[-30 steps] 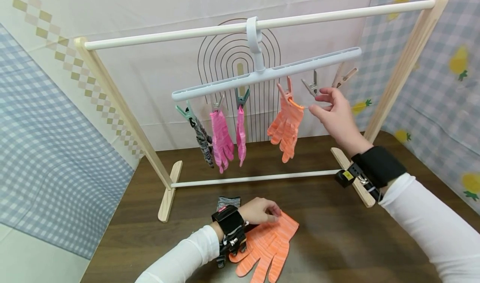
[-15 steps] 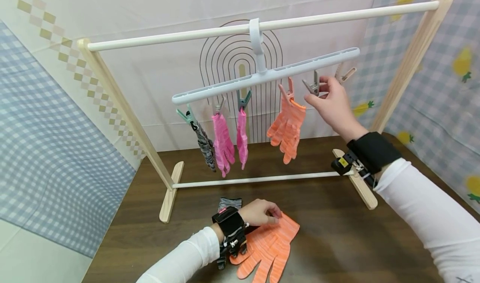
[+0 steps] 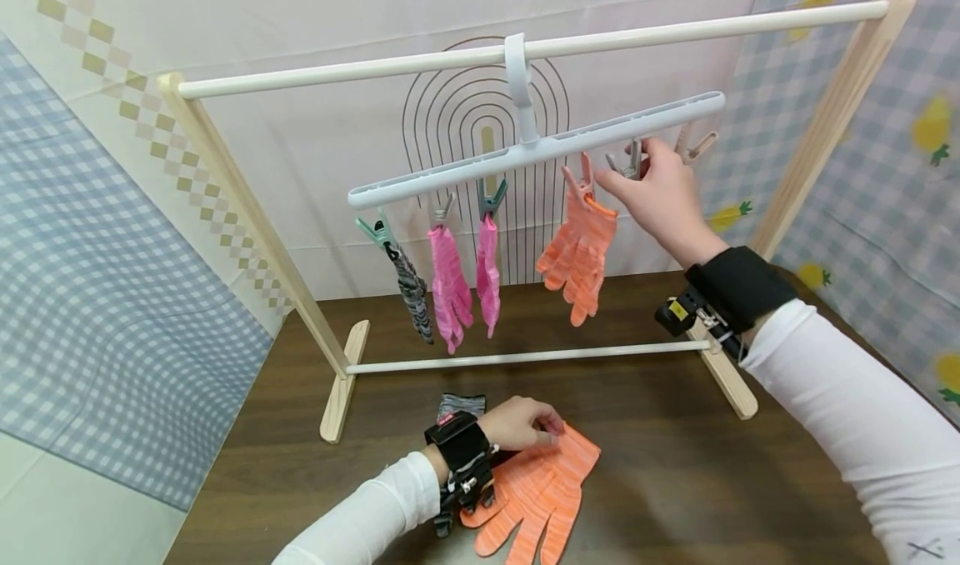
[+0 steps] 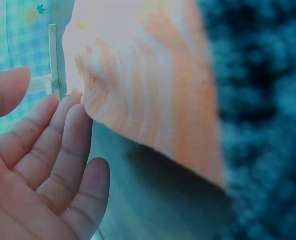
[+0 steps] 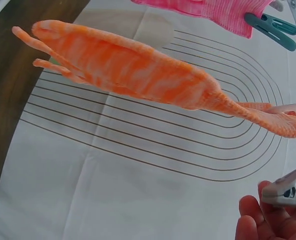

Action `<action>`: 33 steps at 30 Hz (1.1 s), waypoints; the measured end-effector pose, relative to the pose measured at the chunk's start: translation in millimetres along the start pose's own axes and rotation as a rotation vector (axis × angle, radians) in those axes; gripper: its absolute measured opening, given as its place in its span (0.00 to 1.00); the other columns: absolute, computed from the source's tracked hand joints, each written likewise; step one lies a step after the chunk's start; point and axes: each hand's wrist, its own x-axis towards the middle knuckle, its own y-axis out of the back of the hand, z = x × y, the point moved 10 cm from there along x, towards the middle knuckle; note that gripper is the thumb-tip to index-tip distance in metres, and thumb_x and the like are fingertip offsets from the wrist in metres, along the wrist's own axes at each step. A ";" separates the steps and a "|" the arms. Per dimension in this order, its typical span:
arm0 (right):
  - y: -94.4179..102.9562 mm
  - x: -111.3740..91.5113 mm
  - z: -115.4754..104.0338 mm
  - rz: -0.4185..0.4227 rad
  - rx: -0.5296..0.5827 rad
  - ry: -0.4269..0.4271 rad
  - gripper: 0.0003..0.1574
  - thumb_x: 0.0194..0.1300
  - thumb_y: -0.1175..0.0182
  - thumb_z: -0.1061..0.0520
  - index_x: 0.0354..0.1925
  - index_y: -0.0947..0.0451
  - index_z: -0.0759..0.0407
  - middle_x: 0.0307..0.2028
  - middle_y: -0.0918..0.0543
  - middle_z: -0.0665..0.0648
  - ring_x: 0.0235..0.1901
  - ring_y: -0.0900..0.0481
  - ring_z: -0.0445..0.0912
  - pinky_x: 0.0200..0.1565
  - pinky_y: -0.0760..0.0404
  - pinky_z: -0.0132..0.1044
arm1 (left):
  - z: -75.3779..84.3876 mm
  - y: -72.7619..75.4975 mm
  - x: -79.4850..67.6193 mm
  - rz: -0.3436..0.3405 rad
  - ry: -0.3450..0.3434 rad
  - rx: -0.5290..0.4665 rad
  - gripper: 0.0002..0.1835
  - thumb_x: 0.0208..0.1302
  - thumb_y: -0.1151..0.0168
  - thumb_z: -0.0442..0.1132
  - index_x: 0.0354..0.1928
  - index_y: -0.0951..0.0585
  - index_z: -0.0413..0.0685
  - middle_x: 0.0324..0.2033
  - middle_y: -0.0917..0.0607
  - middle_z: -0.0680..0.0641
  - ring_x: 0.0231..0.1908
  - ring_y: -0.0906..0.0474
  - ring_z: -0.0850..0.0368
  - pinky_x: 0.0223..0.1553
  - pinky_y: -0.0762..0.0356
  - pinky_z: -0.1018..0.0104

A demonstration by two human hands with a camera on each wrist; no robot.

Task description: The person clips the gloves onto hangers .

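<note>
My right hand point(image 3: 663, 202) is up under the light blue hanger bar point(image 3: 615, 133), its fingers and thumb around a grey clothespin point(image 3: 624, 165). In the right wrist view this clothespin point(image 5: 288, 189) lies between the fingers and the thumb, which is mostly cut off. Left of it an orange glove point(image 3: 579, 252) hangs from a pink clothespin point(image 3: 581, 183). My left hand point(image 3: 519, 423) rests low over the table, fingers loosely bent, at the cuff of a second orange glove point(image 3: 536, 498). In the left wrist view the fingertips point(image 4: 77, 120) touch that cuff and the thumb stands apart.
A wooden rack with a white rod point(image 3: 345, 71) carries the hanger. A grey glove point(image 3: 412, 294) and two pink gloves point(image 3: 450, 290) hang at left. A beige clothespin point(image 3: 701, 146) hangs at far right. Another grey glove point(image 3: 459, 404) lies partly under the left wrist.
The right hand has moved a little up and left, from just below the grey clothespin to around it. My left hand stays on the orange glove.
</note>
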 end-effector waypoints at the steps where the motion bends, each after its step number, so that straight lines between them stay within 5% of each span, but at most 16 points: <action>1: 1.1 0.3 -1.7 0.008 -0.008 0.007 0.30 0.59 0.49 0.39 0.48 0.38 0.59 0.28 0.33 0.56 0.24 0.38 0.48 0.26 0.41 0.40 | 0.7 0.1 0.1 0.000 -0.004 0.006 0.09 0.57 0.42 0.41 0.40 0.21 0.48 0.31 0.18 0.54 0.30 0.28 0.71 0.34 0.32 0.81; 6: 7.9 1.5 -6.4 0.057 -0.069 0.022 0.29 0.59 0.49 0.40 0.47 0.33 0.61 0.25 0.34 0.57 0.21 0.40 0.48 0.24 0.43 0.39 | 1.8 -0.6 1.4 -0.006 -0.009 0.011 0.09 0.58 0.42 0.40 0.40 0.21 0.47 0.31 0.18 0.54 0.30 0.29 0.71 0.34 0.32 0.81; 12: 11.6 -0.9 -8.1 0.082 -0.098 0.022 0.29 0.58 0.49 0.38 0.41 0.30 0.63 0.29 0.22 0.62 0.20 0.33 0.40 0.24 0.39 0.37 | 1.2 2.7 3.0 0.043 -0.008 0.025 0.08 0.57 0.42 0.40 0.38 0.20 0.48 0.29 0.18 0.54 0.28 0.28 0.71 0.32 0.32 0.81; 22: 16.1 -4.6 -14.9 0.117 -0.153 0.037 0.28 0.57 0.49 0.37 0.33 0.28 0.62 0.20 0.25 0.56 0.17 0.35 0.43 0.24 0.42 0.37 | -13.3 13.6 7.8 0.183 0.114 0.093 0.10 0.54 0.40 0.44 0.38 0.22 0.49 0.27 0.19 0.56 0.27 0.27 0.68 0.30 0.32 0.77; 33: 17.6 -7.3 -22.4 0.132 -0.249 0.058 0.30 0.57 0.50 0.34 0.29 0.27 0.61 0.18 0.25 0.57 0.17 0.36 0.47 0.22 0.43 0.38 | -3.1 -1.0 21.4 0.046 0.088 0.286 0.19 0.54 0.40 0.43 0.50 0.26 0.54 0.33 0.21 0.53 0.32 0.27 0.64 0.31 0.32 0.75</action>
